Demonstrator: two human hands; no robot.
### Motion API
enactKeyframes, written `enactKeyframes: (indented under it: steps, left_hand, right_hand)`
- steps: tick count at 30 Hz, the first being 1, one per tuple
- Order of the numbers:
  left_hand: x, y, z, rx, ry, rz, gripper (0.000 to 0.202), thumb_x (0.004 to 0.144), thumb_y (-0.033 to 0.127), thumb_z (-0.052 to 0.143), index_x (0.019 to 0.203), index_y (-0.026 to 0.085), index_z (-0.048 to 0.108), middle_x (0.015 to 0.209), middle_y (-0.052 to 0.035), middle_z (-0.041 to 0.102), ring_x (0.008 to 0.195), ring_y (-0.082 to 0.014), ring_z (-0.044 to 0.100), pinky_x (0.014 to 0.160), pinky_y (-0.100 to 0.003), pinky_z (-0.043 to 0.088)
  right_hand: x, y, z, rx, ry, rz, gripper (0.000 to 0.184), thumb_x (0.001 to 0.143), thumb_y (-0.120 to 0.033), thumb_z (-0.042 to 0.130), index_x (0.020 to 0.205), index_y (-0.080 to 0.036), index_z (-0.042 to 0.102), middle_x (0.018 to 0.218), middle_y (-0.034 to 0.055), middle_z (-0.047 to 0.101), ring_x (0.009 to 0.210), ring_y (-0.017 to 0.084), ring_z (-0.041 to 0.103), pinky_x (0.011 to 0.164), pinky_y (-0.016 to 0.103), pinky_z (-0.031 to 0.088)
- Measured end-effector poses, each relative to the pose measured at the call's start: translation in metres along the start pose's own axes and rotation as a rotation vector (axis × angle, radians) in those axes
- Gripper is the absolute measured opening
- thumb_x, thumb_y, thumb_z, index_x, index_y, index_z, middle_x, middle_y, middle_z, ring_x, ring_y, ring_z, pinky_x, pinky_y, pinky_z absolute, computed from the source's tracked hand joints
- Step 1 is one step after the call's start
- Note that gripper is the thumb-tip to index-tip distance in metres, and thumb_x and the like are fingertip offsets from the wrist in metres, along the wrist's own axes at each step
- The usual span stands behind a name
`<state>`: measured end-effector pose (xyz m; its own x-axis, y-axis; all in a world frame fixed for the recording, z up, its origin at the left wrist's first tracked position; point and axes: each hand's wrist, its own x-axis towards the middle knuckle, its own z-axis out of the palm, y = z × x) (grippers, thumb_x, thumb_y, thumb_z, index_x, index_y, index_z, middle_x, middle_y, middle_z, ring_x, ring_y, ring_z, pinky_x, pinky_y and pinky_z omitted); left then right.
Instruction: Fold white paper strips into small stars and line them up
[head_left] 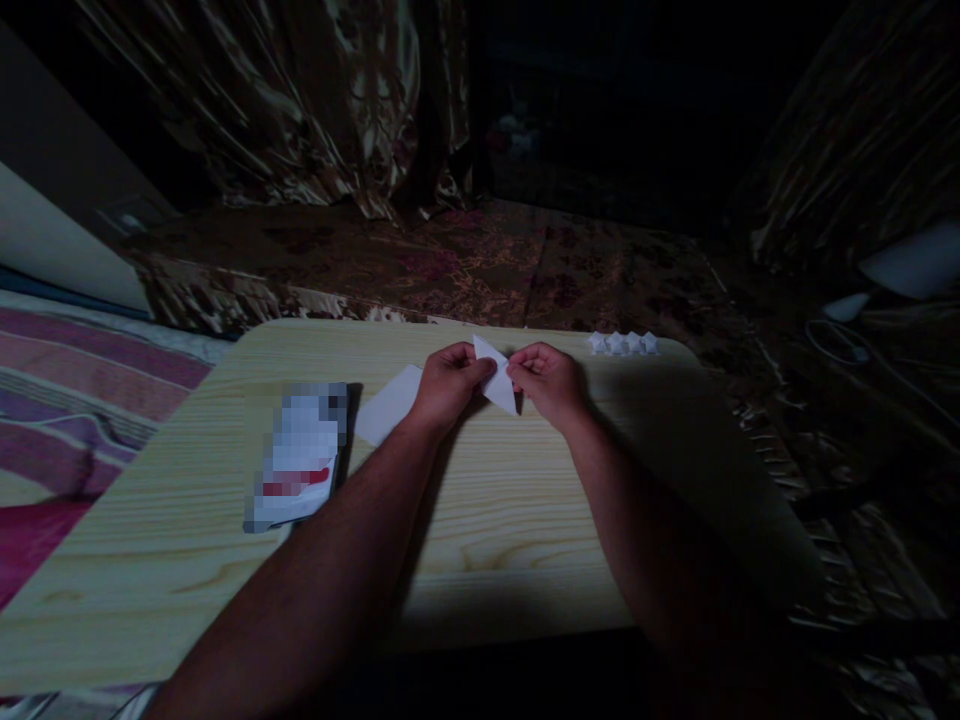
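Observation:
A folded piece of white paper [501, 388] is held just above the wooden table, between my two hands. My left hand [452, 385] pinches it from the left, thumb lying on its face. At its right edge, the thumb and fingers of my right hand [550, 381] are closed on the paper. Partly behind my left wrist, a flat white sheet of paper [386, 408] rests on the table. Several small folded white paper shapes [624, 344] stand in a row near the table's far right edge.
The light wooden table [517, 520] has rounded corners. On its left lies a phone-like object [304, 450] with a blurred face. A bed with a striped cover [90, 370] borders the left side. Patterned curtains [360, 100] hang behind, and a white lamp [911, 262] is at the right.

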<state>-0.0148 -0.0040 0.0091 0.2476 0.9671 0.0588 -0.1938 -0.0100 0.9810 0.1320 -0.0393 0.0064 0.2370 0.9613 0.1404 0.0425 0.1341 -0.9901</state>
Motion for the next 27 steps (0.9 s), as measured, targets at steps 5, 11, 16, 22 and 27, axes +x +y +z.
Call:
enactKeyframes:
  steps: [5, 11, 16, 22, 27]
  left_hand:
    - [-0.0013, 0.0008, 0.0005, 0.024, -0.017, -0.008, 0.019, 0.065, 0.030, 0.072, 0.071, 0.014, 0.065, 0.059, 0.0007, 0.061, 0.047, -0.0085, 0.047, 0.046, -0.022, 0.034]
    - [0.0003, -0.0016, -0.0004, -0.013, -0.016, -0.010, 0.018, 0.064, 0.029, 0.073, 0.070, 0.014, 0.065, 0.058, 0.0013, 0.060, 0.046, -0.0077, 0.046, 0.046, -0.022, 0.035]
    - [0.0005, -0.0022, -0.0003, -0.041, -0.008, -0.035, 0.021, 0.062, 0.029, 0.075, 0.073, 0.013, 0.066, 0.063, 0.0000, 0.063, 0.049, -0.0091, 0.051, 0.049, -0.023, 0.039]
    - [0.0007, -0.0023, -0.0003, -0.029, -0.004, -0.043, 0.023, 0.061, 0.031, 0.077, 0.072, 0.014, 0.066, 0.063, -0.0001, 0.064, 0.050, -0.0095, 0.052, 0.049, -0.023, 0.040]
    - [0.0011, -0.0028, -0.0014, -0.016, -0.011, -0.026, 0.022, 0.062, 0.031, 0.076, 0.071, 0.014, 0.066, 0.061, 0.0004, 0.063, 0.048, -0.0087, 0.050, 0.048, -0.023, 0.038]
  right_hand:
    - [-0.0004, 0.0010, 0.0022, -0.013, 0.009, -0.026, 0.013, 0.066, -0.026, 0.069, 0.073, -0.019, 0.061, 0.063, -0.0022, 0.064, 0.057, 0.012, 0.060, 0.055, 0.024, 0.048]
    - [-0.0012, 0.0016, 0.0032, -0.019, 0.010, -0.054, 0.012, 0.066, -0.026, 0.068, 0.072, -0.019, 0.060, 0.064, -0.0020, 0.064, 0.059, 0.012, 0.060, 0.057, 0.024, 0.049]
    - [-0.0017, 0.0008, 0.0039, -0.027, 0.014, -0.044, 0.013, 0.066, -0.026, 0.068, 0.073, -0.019, 0.060, 0.065, -0.0021, 0.063, 0.059, 0.012, 0.060, 0.058, 0.024, 0.049]
    - [-0.0013, 0.0026, 0.0041, -0.024, 0.011, -0.041, 0.014, 0.066, -0.027, 0.069, 0.074, -0.020, 0.060, 0.066, -0.0017, 0.064, 0.061, 0.013, 0.061, 0.058, 0.025, 0.050]
    - [-0.0023, 0.0031, 0.0041, -0.024, 0.026, -0.051, 0.013, 0.066, -0.026, 0.070, 0.075, -0.020, 0.061, 0.065, -0.0012, 0.064, 0.060, 0.014, 0.061, 0.057, 0.026, 0.049]
